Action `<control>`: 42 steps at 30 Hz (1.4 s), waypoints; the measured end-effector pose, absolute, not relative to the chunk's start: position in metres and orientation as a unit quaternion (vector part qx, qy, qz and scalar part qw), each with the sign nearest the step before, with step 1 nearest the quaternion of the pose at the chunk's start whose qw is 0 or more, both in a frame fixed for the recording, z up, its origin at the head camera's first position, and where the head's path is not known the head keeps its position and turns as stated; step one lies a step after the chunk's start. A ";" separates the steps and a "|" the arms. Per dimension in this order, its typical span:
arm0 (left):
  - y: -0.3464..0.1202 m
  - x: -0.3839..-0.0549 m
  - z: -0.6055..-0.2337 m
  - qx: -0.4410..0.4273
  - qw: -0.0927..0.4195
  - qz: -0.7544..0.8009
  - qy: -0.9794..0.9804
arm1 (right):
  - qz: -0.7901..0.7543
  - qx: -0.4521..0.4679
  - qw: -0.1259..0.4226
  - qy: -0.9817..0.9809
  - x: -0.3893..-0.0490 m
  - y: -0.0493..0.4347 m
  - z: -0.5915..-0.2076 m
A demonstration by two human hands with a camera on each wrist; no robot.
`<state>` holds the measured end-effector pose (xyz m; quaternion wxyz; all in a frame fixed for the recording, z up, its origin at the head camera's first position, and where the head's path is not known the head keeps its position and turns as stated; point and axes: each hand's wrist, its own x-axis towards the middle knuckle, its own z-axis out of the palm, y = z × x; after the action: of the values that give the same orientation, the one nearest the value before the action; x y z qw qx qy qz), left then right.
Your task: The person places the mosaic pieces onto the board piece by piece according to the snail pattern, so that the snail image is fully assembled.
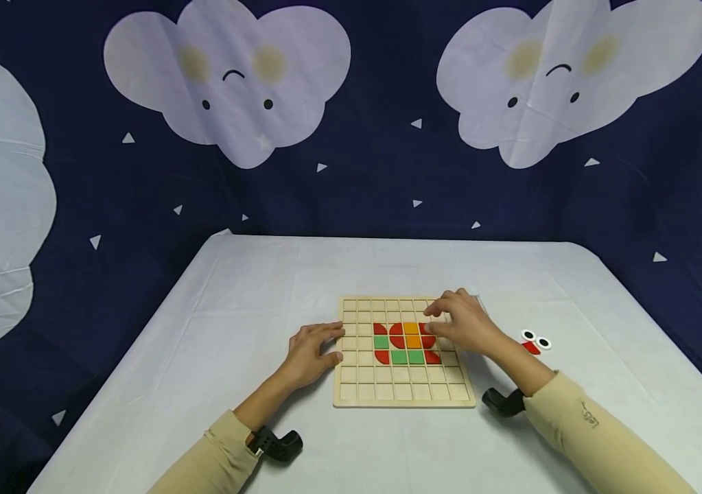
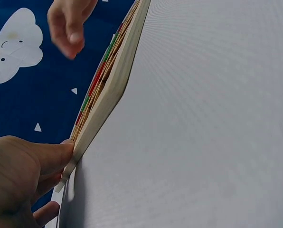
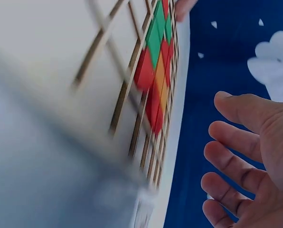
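Observation:
A square wooden grid board [image 1: 375, 392] lies on the table with red, green and orange tiles set in its middle cells. Two orange tiles [image 1: 412, 335] stand one above the other between rounded red tiles [image 1: 396, 335]. Green tiles [image 1: 406, 357] form part of the lower row. My left hand [image 1: 309, 353] rests at the board's left edge; its thumb [image 2: 58, 154] touches the rim in the left wrist view. Over the board's right side hovers my right hand [image 1: 464, 322], its fingers loosely bent and holding nothing in the right wrist view.
Right of the board lie two round eye-like pieces [image 1: 536, 339] beside a red piece [image 1: 531, 348]. A thin clear edge [image 1: 478, 300] shows behind the right hand. White cloth covers the table [image 1: 264, 274], and a dark blue cloud-print curtain [image 1: 381, 165] hangs behind it.

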<state>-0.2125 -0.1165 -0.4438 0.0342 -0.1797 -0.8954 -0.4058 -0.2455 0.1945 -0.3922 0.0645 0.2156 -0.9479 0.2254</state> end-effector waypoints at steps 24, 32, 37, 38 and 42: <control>-0.116 -0.212 -0.445 -0.175 0.033 -0.408 -0.895 | 0.175 0.109 0.128 -0.970 -0.198 0.333 -0.412; -0.116 -0.212 -0.446 -0.174 0.035 -0.406 -0.897 | 0.162 0.089 0.094 -0.978 -0.195 0.344 -0.419; -0.116 -0.212 -0.446 -0.174 0.034 -0.405 -0.897 | 0.162 0.096 0.100 -0.977 -0.194 0.341 -0.420; -0.116 -0.212 -0.446 -0.174 0.035 -0.405 -0.897 | 0.162 0.098 0.101 -0.977 -0.193 0.339 -0.421; -0.116 -0.212 -0.445 -0.174 0.036 -0.406 -0.897 | 0.164 0.102 0.097 -0.976 -0.191 0.329 -0.422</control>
<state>-0.2122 -0.1157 -0.4453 0.0356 -0.1740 -0.8965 -0.4058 -0.1911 0.3293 -0.4216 0.0972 0.1023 -0.9764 0.1638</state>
